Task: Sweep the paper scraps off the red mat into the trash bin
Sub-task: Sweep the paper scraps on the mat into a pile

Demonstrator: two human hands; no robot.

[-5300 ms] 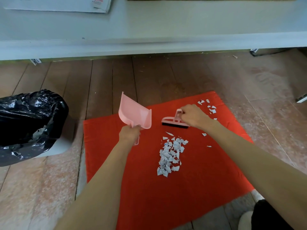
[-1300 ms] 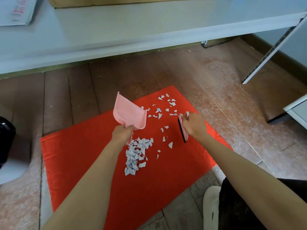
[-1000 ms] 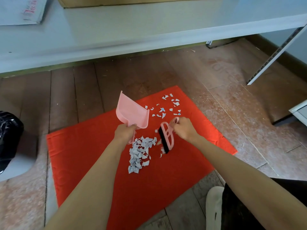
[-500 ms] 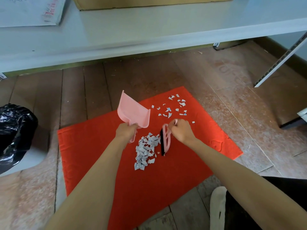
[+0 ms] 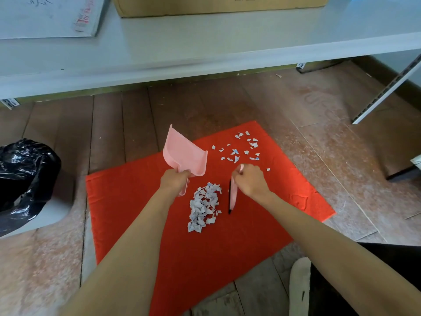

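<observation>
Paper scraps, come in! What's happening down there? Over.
Left hand grips dustpan, tilted up. Right hand grips brush beside scrap pile. Loose scraps farther back. Trash bin at left, nothing between.

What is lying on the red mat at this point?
A heap of paper scraps beside the brush, loose scraps near the far corner. Forearms cover part of the mat.

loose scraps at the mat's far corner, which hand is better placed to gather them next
Right. The right hand grips the brush close to those loose scraps; the left hand holds the dustpan tilted up, off to the side.
</observation>
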